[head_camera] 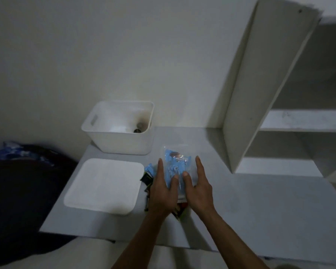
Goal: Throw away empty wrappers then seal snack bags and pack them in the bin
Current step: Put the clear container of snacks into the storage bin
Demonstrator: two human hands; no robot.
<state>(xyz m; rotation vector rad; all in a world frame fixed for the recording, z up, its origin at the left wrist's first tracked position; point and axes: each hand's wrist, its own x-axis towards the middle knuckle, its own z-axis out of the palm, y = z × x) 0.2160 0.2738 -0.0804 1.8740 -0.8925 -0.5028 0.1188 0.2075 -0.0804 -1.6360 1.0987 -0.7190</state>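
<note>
A clear zip bag (pixel 176 158) with blue snack packets inside lies flat on the grey table (pixel 260 210), just in front of the white bin (pixel 113 140). My left hand (pixel 163 189) and my right hand (pixel 198 187) rest on the bag's near part, fingers spread and thumbs pressing down on it side by side. The bin stands uncovered, with a small dark item at its bottom right. More wrappers show around my hands: a blue one (pixel 150 168) and dark green-edged ones (pixel 146 180) to the left, and a colourful one (pixel 180 211) beneath my wrists.
The bin's white lid (pixel 103 185) lies flat left of my hands. A white shelf unit (pixel 260 94) stands at the table's right back. Dark cloth (pixel 17 181) lies off the table's left edge. A plain wall is behind the bin.
</note>
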